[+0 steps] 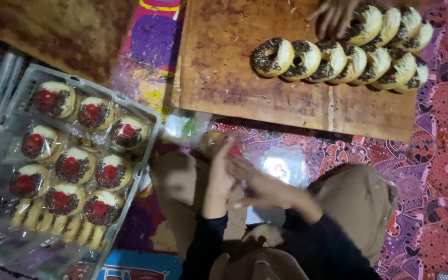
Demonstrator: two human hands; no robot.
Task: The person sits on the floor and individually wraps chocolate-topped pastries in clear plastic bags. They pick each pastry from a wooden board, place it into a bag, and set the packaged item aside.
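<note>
My left hand [219, 176] and my right hand [265, 189] meet above my lap, both closed on a doughnut in a clear plastic wrapper [218, 142], which is blurred. Under my hands lie loose clear plastic bags [282, 167] on the patterned cloth. Ahead, a wooden board [224, 78] carries two overlapping rows of chocolate-sprinkled doughnuts [338, 59]. Another person's hand [333, 15] touches the far row at the top edge.
A grey plastic crate [149, 142] at the left holds several wrapped doughnuts with red centres [73, 166]. A second wooden board [53, 31] lies at the top left. A red patterned cloth [442, 155] covers the floor. My knees in beige trousers [359, 202] flank my hands.
</note>
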